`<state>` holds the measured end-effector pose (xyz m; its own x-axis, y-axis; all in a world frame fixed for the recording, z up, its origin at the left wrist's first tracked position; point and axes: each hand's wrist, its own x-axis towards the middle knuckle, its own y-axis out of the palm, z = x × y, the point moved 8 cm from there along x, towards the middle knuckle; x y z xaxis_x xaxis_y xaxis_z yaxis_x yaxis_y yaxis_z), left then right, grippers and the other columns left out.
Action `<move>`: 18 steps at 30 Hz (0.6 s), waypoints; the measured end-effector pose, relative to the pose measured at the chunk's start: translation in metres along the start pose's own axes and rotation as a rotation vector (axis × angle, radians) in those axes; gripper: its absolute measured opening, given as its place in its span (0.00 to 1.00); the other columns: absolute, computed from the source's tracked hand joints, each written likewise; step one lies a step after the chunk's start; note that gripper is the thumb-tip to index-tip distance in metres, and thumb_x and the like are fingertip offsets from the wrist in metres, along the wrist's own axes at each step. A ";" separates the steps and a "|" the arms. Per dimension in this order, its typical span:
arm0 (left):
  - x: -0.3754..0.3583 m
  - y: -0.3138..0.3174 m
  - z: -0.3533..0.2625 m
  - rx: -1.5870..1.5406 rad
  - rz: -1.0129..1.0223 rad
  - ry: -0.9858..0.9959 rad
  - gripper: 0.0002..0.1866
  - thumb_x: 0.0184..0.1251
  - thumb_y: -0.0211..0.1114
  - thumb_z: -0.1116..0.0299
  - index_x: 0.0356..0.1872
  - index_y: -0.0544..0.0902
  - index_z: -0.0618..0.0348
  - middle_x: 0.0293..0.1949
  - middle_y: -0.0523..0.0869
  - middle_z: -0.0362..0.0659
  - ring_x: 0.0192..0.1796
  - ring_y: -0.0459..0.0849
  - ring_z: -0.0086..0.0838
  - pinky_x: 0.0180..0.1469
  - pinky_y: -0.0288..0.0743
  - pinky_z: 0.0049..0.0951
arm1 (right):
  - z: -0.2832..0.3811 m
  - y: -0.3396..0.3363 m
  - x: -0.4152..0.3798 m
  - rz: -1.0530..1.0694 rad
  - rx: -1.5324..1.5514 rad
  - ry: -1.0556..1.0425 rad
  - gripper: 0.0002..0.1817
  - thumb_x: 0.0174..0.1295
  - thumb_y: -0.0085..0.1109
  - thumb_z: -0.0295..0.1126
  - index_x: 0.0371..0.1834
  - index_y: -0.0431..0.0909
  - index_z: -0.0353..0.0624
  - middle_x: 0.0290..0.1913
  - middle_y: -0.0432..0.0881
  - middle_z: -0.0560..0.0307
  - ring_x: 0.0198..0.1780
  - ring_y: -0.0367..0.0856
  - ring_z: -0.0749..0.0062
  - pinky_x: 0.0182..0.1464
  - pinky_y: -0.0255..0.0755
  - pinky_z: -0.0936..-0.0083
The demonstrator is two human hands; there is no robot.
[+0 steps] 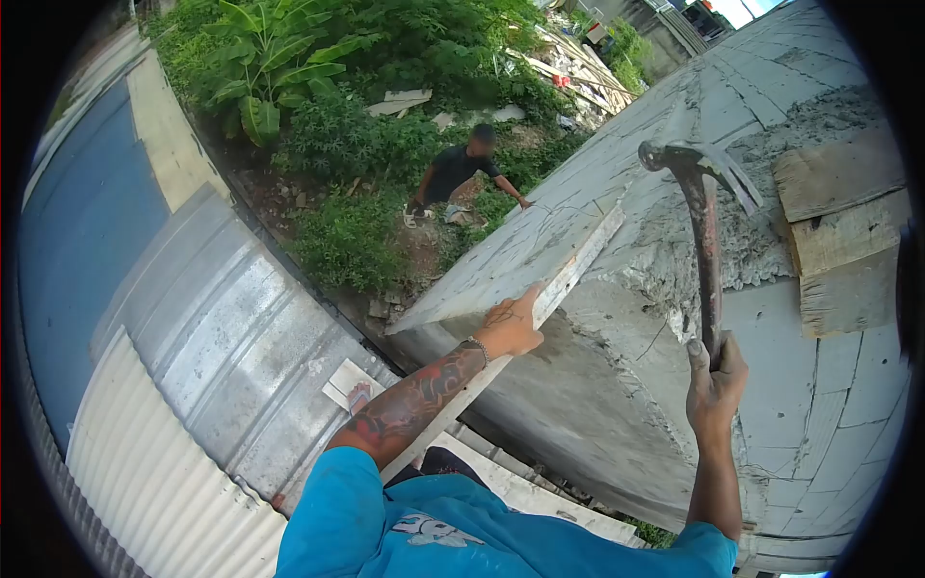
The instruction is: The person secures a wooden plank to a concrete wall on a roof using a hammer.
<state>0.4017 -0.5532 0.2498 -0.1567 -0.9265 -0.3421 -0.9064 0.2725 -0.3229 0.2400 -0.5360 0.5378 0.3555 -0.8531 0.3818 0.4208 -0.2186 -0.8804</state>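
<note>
My left hand point(511, 326) is wrapped round a long, narrow, pale wooden plank point(582, 262). The plank slants along the corner of a grey block wall point(626, 405), and its lower end passes behind my left forearm. Raised at the right, my right hand point(716, 385) grips a claw hammer point(708, 246) by its worn reddish handle. The hammer stands upright, its head at the top and its claw pointing right. Rough mortar point(665, 289) covers the wall corner between the plank and the hammer.
Several wooden boards point(848, 241) are fixed against the wall at right. Below, a person point(467, 178) among plants touches the wall with one hand. Metal roofing point(222, 328), a white corrugated sheet point(164, 453) and a blue roof point(87, 222) lie to the left, with a gap beside the wall.
</note>
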 end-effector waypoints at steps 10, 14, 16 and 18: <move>-0.011 -0.007 0.005 -0.143 -0.054 0.209 0.52 0.54 0.71 0.57 0.75 0.46 0.55 0.65 0.67 0.61 0.66 0.68 0.47 0.65 0.63 0.39 | -0.137 0.033 -0.212 -0.176 0.290 0.570 0.16 0.60 0.64 0.33 0.23 0.68 0.38 0.18 0.60 0.66 0.24 0.53 0.81 0.24 0.50 0.79; -0.035 -0.005 0.008 -0.364 0.097 0.091 0.50 0.56 0.71 0.53 0.74 0.50 0.57 0.64 0.67 0.60 0.66 0.68 0.42 0.66 0.60 0.37 | -0.162 0.040 -0.241 -0.253 0.399 0.689 0.18 0.63 0.62 0.35 0.22 0.67 0.39 0.20 0.60 0.68 0.25 0.54 0.83 0.26 0.49 0.80; -0.045 -0.002 0.012 -0.394 0.105 0.119 0.50 0.57 0.71 0.52 0.74 0.50 0.57 0.64 0.67 0.59 0.66 0.68 0.42 0.67 0.59 0.37 | -0.173 0.041 -0.241 -0.331 0.494 0.696 0.17 0.63 0.62 0.35 0.22 0.67 0.39 0.20 0.60 0.68 0.25 0.54 0.83 0.25 0.50 0.80; -0.057 -0.006 0.013 -0.296 0.080 0.117 0.50 0.57 0.70 0.51 0.74 0.50 0.56 0.66 0.65 0.58 0.67 0.66 0.42 0.68 0.58 0.36 | -0.181 0.039 -0.234 -0.376 0.552 0.708 0.17 0.63 0.62 0.35 0.22 0.67 0.40 0.19 0.59 0.68 0.24 0.54 0.83 0.25 0.49 0.80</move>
<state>0.4207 -0.4989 0.2600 -0.2602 -0.9335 -0.2469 -0.9614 0.2741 -0.0231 0.0225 -0.4307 0.3638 -0.3907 -0.8996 0.1950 0.8003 -0.4366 -0.4110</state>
